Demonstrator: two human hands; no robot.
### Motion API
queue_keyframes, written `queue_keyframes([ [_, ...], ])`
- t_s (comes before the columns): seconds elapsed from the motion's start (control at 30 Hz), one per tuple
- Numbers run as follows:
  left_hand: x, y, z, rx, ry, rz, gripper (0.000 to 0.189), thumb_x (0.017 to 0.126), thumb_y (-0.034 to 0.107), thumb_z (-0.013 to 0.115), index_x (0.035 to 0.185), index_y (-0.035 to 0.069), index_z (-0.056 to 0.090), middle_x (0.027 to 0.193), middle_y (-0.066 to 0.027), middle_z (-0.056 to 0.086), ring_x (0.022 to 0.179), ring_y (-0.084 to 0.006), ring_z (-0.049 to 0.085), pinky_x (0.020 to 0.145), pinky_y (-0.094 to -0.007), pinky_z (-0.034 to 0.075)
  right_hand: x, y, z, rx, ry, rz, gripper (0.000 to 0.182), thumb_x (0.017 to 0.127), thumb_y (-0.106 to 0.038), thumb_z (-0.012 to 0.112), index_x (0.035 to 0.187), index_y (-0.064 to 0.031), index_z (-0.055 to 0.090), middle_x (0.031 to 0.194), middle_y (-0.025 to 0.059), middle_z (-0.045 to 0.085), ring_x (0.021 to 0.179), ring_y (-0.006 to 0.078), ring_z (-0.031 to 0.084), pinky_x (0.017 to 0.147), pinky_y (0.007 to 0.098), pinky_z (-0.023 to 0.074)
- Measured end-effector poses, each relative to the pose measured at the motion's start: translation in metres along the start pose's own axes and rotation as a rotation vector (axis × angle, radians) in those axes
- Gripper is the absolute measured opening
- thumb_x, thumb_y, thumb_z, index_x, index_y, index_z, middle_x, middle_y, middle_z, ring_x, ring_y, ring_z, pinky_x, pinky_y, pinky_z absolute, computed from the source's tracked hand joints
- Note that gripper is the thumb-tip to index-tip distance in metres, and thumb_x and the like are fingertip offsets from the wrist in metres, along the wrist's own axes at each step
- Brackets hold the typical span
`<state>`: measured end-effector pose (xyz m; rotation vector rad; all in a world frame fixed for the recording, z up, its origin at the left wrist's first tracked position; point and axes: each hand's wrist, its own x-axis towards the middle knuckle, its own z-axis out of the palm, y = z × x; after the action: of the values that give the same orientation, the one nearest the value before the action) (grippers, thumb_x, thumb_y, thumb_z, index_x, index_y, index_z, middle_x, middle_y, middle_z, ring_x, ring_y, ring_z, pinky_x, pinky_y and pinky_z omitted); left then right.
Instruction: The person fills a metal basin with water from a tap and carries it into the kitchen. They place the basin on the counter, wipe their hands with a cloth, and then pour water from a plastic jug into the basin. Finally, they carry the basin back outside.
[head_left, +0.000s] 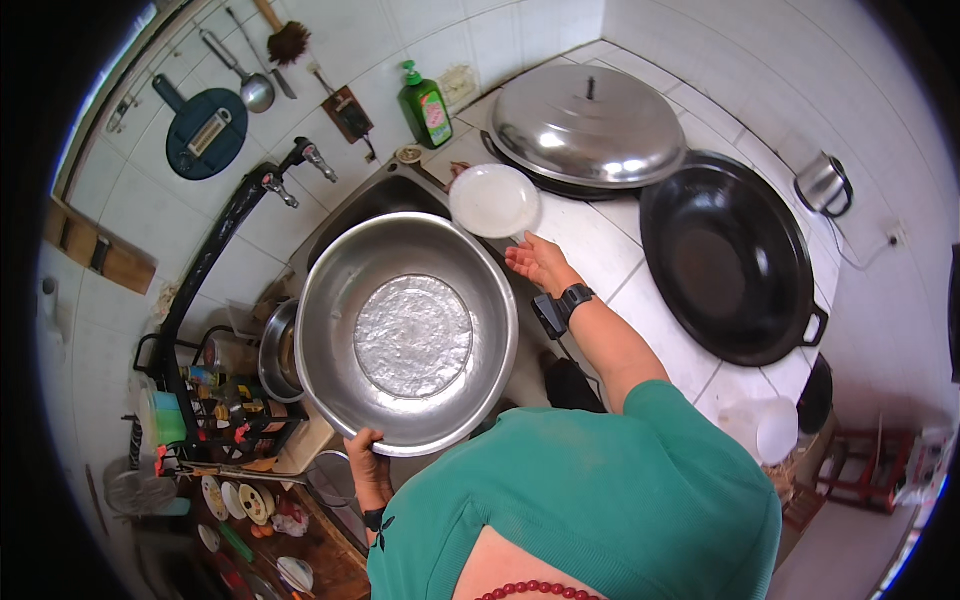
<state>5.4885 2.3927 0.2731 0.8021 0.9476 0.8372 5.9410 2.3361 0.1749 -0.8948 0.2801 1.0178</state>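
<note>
My left hand (367, 465) grips the near rim of a large stainless steel basin (412, 337), thumb over the edge. The wide basin is tipped, so its shiny dented bottom faces me. It hides part of the black sink (382, 196) behind it. My right hand (540, 264) is palm up with the thumb apart from the loosely curled fingers, and nothing shows in it. Just beyond its thumb lies a white plate (495, 201) at the counter's edge beside the sink; whether they touch I cannot tell. Something reddish-brown is partly hidden behind the plate.
A lidded pan (589, 127) and a black wok (724, 262) stand on the tiled counter (592, 232). A green pump bottle (426, 106) is by the wall. Taps (281, 187) project over the sink side. Left are a bottle rack (232, 405) and a wooden table (322, 525) with bowls.
</note>
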Motion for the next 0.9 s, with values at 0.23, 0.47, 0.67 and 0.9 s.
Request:
queue_keyframes([
  [0.23,0.016,0.004,0.01,0.001,0.153,-0.006,0.031,0.064,-0.005,0.051,0.094,-0.002,0.057,0.078,-0.0031,0.054,0.068,-0.0175,0.053,0.065,-0.0295,0.046,0.065,0.004,0.021,0.011,-0.025,0.059,0.031,0.096,-0.018,0.046,0.119,0.0017,0.04,0.103,0.0207,0.054,0.08,0.0265,0.06,0.068,0.0412,0.0553],
  [0.47,0.052,0.008,0.006,-0.001,0.208,-0.232,0.01,0.069,0.003,0.057,0.064,0.008,0.05,0.068,-0.0007,0.05,0.07,-0.0145,0.05,0.074,-0.03,0.043,0.052,0.008,0.005,-0.088,0.091,-0.035,0.023,0.086,-0.003,0.047,0.106,0.0069,0.044,0.085,0.0198,0.056,0.065,0.0274,0.059,0.052,0.0394,0.0519],
  [0.67,0.114,0.013,0.013,0.262,-0.072,-0.035,0.007,0.069,0.008,0.057,0.064,0.008,0.051,0.074,-0.0021,0.052,0.077,-0.0171,0.051,0.077,-0.0317,0.042,-0.084,-0.011,-0.069,-0.187,0.132,-0.124,0.019,0.084,-0.006,0.055,0.095,0.0097,0.051,0.069,0.0172,0.058,0.054,0.0248,0.059,0.049,0.0367,0.0522],
  [0.9,0.194,0.002,0.071,0.235,-0.232,-0.178,0.005,0.067,0.009,0.056,0.069,0.004,0.055,0.083,-0.0082,0.055,0.087,-0.0238,0.055,0.085,-0.0367,0.045,-0.281,0.004,-0.174,-0.169,0.42,-0.205,0.02,0.084,-0.009,0.056,0.094,0.0083,0.058,0.068,0.014,0.061,0.05,0.0201,0.059,0.048,0.0345,0.0514],
])
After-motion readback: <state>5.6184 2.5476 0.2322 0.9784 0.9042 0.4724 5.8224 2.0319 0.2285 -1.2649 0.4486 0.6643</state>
